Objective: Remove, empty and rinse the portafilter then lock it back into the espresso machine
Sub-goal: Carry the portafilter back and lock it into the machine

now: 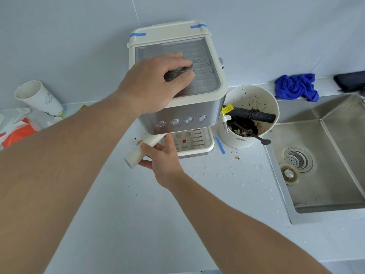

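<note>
A cream and steel espresso machine [205, 107] stands on the white counter against the wall. My left hand [156, 82] rests on its ribbed top tray, palm down, fingers curled over a dark grey object there. The portafilter's cream handle [138, 153] sticks out to the lower left from under the machine's front; its head is hidden beneath the machine. My right hand [162, 157] holds that handle from below, with the thumb up by the drip tray [199, 145].
A cream knock-out bucket [254, 107] with coffee grounds, a black bar and a spoon stands right of the machine. A steel sink [324, 165] lies further right, with a blue cloth [296, 87] behind it. A paper cup [37, 97] and bags sit at left. Water drops dot the counter.
</note>
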Available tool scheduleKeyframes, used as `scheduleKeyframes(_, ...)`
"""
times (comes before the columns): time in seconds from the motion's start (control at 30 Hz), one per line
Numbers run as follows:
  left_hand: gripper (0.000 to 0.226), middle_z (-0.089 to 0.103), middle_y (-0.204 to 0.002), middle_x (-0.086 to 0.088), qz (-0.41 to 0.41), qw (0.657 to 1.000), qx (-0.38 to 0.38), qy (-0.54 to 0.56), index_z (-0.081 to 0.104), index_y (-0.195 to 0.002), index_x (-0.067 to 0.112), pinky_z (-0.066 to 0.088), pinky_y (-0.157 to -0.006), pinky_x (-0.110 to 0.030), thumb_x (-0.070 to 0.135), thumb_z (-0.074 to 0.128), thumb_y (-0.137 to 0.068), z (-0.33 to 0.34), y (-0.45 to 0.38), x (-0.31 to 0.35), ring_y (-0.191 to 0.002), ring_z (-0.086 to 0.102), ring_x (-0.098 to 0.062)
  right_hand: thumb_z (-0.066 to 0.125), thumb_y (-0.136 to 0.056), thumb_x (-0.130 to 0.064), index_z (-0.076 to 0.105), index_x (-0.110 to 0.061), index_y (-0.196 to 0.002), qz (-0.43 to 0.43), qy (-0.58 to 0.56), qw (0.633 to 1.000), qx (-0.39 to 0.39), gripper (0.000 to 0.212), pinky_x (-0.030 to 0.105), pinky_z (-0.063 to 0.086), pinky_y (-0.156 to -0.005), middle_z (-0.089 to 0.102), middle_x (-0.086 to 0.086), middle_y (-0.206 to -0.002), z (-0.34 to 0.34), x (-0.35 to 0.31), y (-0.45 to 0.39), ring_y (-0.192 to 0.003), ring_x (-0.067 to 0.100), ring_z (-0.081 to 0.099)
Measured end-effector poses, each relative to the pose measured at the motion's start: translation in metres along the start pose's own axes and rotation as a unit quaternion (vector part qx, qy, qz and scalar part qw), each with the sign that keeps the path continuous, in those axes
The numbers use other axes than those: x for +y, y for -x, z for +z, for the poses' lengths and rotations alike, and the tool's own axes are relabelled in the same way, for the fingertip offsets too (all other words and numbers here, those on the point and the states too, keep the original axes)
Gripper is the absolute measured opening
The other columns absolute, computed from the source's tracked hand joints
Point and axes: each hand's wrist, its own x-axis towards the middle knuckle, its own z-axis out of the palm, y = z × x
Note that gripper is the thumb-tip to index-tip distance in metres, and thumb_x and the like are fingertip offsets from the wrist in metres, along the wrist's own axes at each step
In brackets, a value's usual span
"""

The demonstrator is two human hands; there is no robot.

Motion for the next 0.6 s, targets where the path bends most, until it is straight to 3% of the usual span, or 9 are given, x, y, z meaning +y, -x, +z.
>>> scheduleKeyframes(0.1, 0.044, 0.045, -0.145, 0.021, -0.001, 1.000, 0.003, 0.001, 0.057, -0.125, 0.046, 0.029, -0.107, -0.028, 0.062, 0.045, -0.086, 0.000, 0.000, 0.000, -0.133, 0.040, -0.003, 0.063, -0.089, 0.007, 0.054, -0.016, -0.120, 0.004, 0.029, 1.000, -0.009, 0.040, 0.040, 0.062, -0.069, 0.065, 0.014, -0.100, -0.013, -0.007, 0.009, -0.094, 0.025, 0.065)
scheduleKeyframes(0.23, 0.045, 0.044, -0.146, 0.021, 0.000, 1.000, -0.003, -0.004, 0.055, -0.126, 0.047, 0.028, -0.106, -0.028, 0.063, 0.043, -0.086, 0.001, -0.001, 0.000, -0.134, 0.039, -0.005, 0.059, -0.081, 0.001, 0.058, -0.023, -0.122, 0.014, 0.074, 0.997, -0.005, 0.048, 0.034, 0.058, -0.060, 0.062, 0.012, -0.091, -0.033, -0.020, 0.021, -0.086, 0.028, 0.062)
scheduleKeyframes(0.33, 0.044, 0.044, -0.146, 0.021, -0.001, 1.000, -0.004, -0.005, 0.055, -0.126, 0.048, 0.027, -0.104, -0.027, 0.063, 0.042, -0.086, 0.001, -0.001, -0.001, -0.134, 0.039, -0.005, 0.058, -0.072, -0.005, 0.057, -0.025, -0.122, 0.032, 0.090, 0.995, -0.013, 0.053, 0.038, 0.059, -0.063, 0.061, 0.010, -0.086, -0.038, -0.024, 0.024, -0.082, 0.030, 0.061)
scheduleKeyframes(0.47, 0.043, 0.045, -0.146, 0.021, -0.004, 1.000, -0.003, -0.006, 0.055, -0.125, 0.048, 0.031, -0.109, -0.035, 0.062, 0.043, -0.086, 0.000, 0.000, 0.000, -0.133, 0.040, -0.005, 0.056, -0.073, 0.001, 0.053, -0.027, -0.121, 0.036, 0.052, 0.998, -0.017, 0.055, 0.054, 0.061, -0.071, 0.055, 0.013, -0.086, -0.033, -0.021, 0.020, -0.067, 0.029, 0.066)
scheduleKeyframes(0.6, 0.044, 0.044, -0.146, 0.020, -0.001, 1.000, -0.005, -0.008, 0.054, -0.126, 0.047, 0.032, -0.109, -0.037, 0.062, 0.042, -0.086, 0.000, 0.000, 0.001, -0.133, 0.040, -0.007, 0.054, -0.073, 0.001, 0.050, -0.027, -0.123, 0.049, 0.020, 0.998, -0.021, 0.058, 0.048, 0.060, -0.064, 0.051, 0.014, -0.088, -0.030, -0.020, 0.020, -0.061, 0.027, 0.061)
